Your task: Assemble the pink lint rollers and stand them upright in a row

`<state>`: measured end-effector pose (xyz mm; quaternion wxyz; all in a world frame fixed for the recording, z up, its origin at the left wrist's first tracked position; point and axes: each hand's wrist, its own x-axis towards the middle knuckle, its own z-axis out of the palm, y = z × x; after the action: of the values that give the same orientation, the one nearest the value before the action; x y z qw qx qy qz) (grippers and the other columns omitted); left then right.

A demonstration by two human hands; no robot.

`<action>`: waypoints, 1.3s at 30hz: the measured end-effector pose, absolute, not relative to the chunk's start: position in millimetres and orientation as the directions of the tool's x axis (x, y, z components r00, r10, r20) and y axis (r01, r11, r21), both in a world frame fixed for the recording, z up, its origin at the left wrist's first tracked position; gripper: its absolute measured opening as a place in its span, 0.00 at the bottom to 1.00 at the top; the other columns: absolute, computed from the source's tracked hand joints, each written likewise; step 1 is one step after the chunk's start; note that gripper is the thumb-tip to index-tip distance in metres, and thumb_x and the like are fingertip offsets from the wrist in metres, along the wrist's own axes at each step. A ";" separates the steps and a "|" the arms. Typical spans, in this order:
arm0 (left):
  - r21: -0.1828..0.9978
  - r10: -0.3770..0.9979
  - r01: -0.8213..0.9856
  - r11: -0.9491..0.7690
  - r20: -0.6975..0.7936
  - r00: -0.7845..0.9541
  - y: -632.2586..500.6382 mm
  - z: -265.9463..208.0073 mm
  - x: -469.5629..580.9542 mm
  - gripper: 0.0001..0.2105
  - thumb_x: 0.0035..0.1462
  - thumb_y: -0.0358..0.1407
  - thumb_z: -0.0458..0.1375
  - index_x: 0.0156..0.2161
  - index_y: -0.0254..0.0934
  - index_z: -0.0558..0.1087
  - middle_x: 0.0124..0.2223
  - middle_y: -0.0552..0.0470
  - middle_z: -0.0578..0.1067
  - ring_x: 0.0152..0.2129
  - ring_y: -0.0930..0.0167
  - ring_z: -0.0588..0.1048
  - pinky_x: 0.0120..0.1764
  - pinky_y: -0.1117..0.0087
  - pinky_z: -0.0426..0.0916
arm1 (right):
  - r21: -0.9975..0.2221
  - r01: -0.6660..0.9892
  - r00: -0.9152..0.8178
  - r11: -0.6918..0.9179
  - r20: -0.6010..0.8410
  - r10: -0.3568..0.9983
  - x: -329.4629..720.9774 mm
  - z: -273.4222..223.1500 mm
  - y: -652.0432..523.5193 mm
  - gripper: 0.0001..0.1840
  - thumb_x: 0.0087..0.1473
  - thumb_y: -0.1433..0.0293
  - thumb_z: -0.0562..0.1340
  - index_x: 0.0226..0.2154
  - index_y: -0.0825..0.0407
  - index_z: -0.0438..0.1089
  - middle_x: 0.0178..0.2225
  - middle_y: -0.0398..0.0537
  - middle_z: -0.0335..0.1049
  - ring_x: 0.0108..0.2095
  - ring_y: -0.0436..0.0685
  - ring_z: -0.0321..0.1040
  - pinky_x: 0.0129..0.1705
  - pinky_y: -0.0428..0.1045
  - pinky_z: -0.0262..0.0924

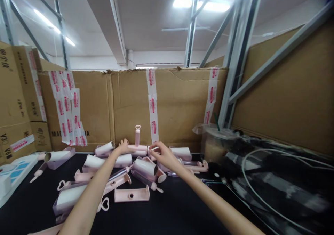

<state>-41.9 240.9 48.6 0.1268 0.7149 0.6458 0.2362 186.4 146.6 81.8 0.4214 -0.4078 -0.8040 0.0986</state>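
Observation:
At the back of the black table, my left hand [123, 147] grips the left end of a pink bracket-like holder [141, 147]. A clear pink tube with a heart-shaped loop handle [137, 136] stands upright from the holder's middle. My right hand [162, 154] is at the holder's right end, its fingers curled; what lies between the fingertips is too small to make out. Around my hands lie white rolls [144, 167] in clear pinkish cases. Nearer me, a loose pink holder with a round hole [132, 195] lies by a heart-shaped loop [104, 204].
A cardboard wall [130, 106] with printed tape closes off the back. On the right stand a lidded drink cup with a green straw [215, 144] and black plastic wrapping [281, 183] under a white cable. A white and blue object [18, 172] lies at the left edge.

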 end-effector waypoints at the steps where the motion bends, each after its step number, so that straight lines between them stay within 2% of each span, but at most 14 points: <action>1: 0.489 0.985 0.864 -0.118 0.171 0.038 239.5 49.7 -42.9 0.15 0.57 0.38 0.53 0.49 0.34 0.64 0.48 0.46 0.68 0.41 0.67 0.70 0.41 0.59 0.68 | -0.490 0.571 -0.340 0.659 0.589 0.733 190.5 78.3 136.5 0.06 0.51 0.68 0.55 0.32 0.52 0.65 0.35 0.48 0.67 0.33 0.53 0.68 0.37 0.48 0.62; 6: 0.477 0.984 0.874 -0.095 0.179 0.009 225.7 58.2 -37.5 0.15 0.58 0.38 0.53 0.48 0.34 0.65 0.47 0.46 0.68 0.40 0.67 0.71 0.41 0.60 0.68 | -0.388 0.585 -0.486 0.712 0.535 0.691 193.8 68.3 102.4 0.04 0.50 0.72 0.55 0.29 0.52 0.66 0.33 0.47 0.67 0.32 0.53 0.67 0.36 0.47 0.60; 11: 0.376 0.951 0.919 -0.119 0.308 -0.003 190.8 79.2 -22.9 0.17 0.57 0.39 0.52 0.51 0.35 0.63 0.51 0.44 0.65 0.45 0.63 0.67 0.46 0.55 0.63 | -0.240 0.630 -0.604 0.739 0.447 0.660 188.9 61.4 81.4 0.08 0.48 0.75 0.56 0.30 0.50 0.69 0.31 0.48 0.70 0.35 0.56 0.67 0.38 0.49 0.57; 15: 0.275 0.915 0.903 -0.329 0.330 0.233 133.8 86.7 -19.5 0.18 0.57 0.44 0.49 0.47 0.34 0.65 0.48 0.42 0.66 0.48 0.59 0.62 0.50 0.59 0.55 | -0.155 0.703 -0.600 0.694 0.393 0.696 186.8 51.4 72.5 0.07 0.49 0.73 0.56 0.31 0.52 0.70 0.32 0.54 0.72 0.36 0.61 0.68 0.38 0.51 0.57; 18: 0.233 0.848 0.818 -0.526 0.220 0.483 81.0 71.4 -16.4 0.15 0.48 0.49 0.56 0.33 0.38 0.70 0.37 0.48 0.71 0.40 0.62 0.67 0.45 0.65 0.58 | -0.102 0.749 -0.590 0.654 0.345 0.730 184.3 47.2 66.8 0.06 0.44 0.72 0.61 0.31 0.53 0.70 0.30 0.57 0.72 0.37 0.65 0.68 0.35 0.51 0.58; 19: 0.224 0.825 0.795 -0.564 0.200 0.529 65.5 63.7 -14.5 0.15 0.46 0.48 0.58 0.32 0.38 0.70 0.37 0.48 0.71 0.41 0.61 0.66 0.46 0.64 0.57 | -0.087 0.762 -0.586 0.642 0.329 0.740 183.9 47.0 64.2 0.08 0.43 0.73 0.61 0.31 0.53 0.70 0.29 0.57 0.72 0.36 0.65 0.68 0.34 0.51 0.59; 24: 0.225 0.783 0.750 -0.622 0.181 0.596 25.5 36.1 -4.6 0.07 0.47 0.37 0.58 0.33 0.37 0.70 0.37 0.45 0.71 0.40 0.59 0.67 0.44 0.62 0.58 | -0.050 0.786 -0.584 0.616 0.267 0.767 189.1 48.2 48.4 0.21 0.38 0.76 0.59 0.40 0.52 0.67 0.30 0.56 0.73 0.31 0.64 0.70 0.29 0.49 0.57; 27: 0.253 0.765 0.722 -0.644 0.191 0.615 22.4 38.7 -5.5 0.05 0.47 0.36 0.56 0.32 0.39 0.69 0.34 0.50 0.71 0.35 0.64 0.69 0.39 0.66 0.60 | -0.069 0.787 -0.586 0.613 0.226 0.778 195.3 49.8 44.8 0.19 0.37 0.74 0.59 0.37 0.51 0.68 0.26 0.51 0.73 0.26 0.60 0.70 0.24 0.47 0.55; 29: 0.345 0.775 0.694 -0.632 0.245 0.583 22.0 45.2 -8.5 0.07 0.50 0.40 0.54 0.31 0.39 0.68 0.33 0.51 0.71 0.32 0.67 0.70 0.36 0.69 0.62 | -0.074 0.788 -0.585 0.611 0.218 0.781 200.6 55.7 46.0 0.14 0.37 0.73 0.59 0.32 0.51 0.69 0.25 0.50 0.73 0.25 0.59 0.70 0.23 0.46 0.54; 31: 0.643 0.848 0.558 -0.525 0.336 0.410 21.7 52.1 -11.6 0.12 0.53 0.45 0.50 0.34 0.38 0.66 0.31 0.53 0.70 0.28 0.70 0.71 0.31 0.71 0.63 | -0.071 0.802 -0.560 0.592 0.255 0.789 207.3 66.7 48.1 0.11 0.39 0.72 0.58 0.30 0.51 0.70 0.24 0.50 0.73 0.25 0.59 0.69 0.24 0.46 0.53; 33: 0.919 0.939 0.193 -0.344 0.331 0.096 22.6 57.4 -13.3 0.16 0.52 0.49 0.50 0.39 0.38 0.64 0.27 0.57 0.67 0.22 0.73 0.70 0.26 0.74 0.63 | -0.112 0.822 -0.498 0.558 0.333 0.801 214.0 79.6 49.4 0.11 0.41 0.71 0.57 0.32 0.52 0.69 0.23 0.48 0.71 0.24 0.58 0.68 0.25 0.46 0.54; 34: 0.961 0.960 -0.015 -0.277 0.276 -0.048 23.8 59.1 -13.8 0.18 0.51 0.50 0.52 0.40 0.39 0.63 0.25 0.59 0.66 0.18 0.75 0.68 0.23 0.75 0.62 | -0.162 0.821 -0.461 0.548 0.378 0.803 216.5 85.3 49.5 0.12 0.42 0.71 0.56 0.33 0.52 0.69 0.23 0.47 0.71 0.25 0.57 0.68 0.25 0.46 0.55; 36: 0.939 0.966 -0.266 -0.219 0.170 -0.197 27.9 59.8 -14.2 0.20 0.47 0.52 0.55 0.38 0.38 0.63 0.23 0.61 0.66 0.15 0.78 0.65 0.20 0.78 0.60 | -0.307 0.763 -0.407 0.569 0.456 0.791 218.4 92.2 48.5 0.12 0.44 0.71 0.55 0.34 0.51 0.68 0.26 0.45 0.71 0.27 0.56 0.68 0.28 0.46 0.58; 39: 0.916 0.973 -0.363 -0.171 0.100 -0.206 34.8 53.8 -14.7 0.20 0.46 0.53 0.56 0.29 0.35 0.63 0.20 0.59 0.66 0.14 0.79 0.65 0.20 0.79 0.60 | -0.494 0.592 -0.407 0.637 0.499 0.765 212.8 90.4 44.2 0.10 0.47 0.69 0.56 0.35 0.52 0.66 0.33 0.46 0.71 0.32 0.55 0.68 0.34 0.46 0.62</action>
<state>-14.7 34.8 53.8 0.5029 0.3798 0.4020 0.6642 212.8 44.2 90.4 0.3599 -0.4087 -0.8301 0.1202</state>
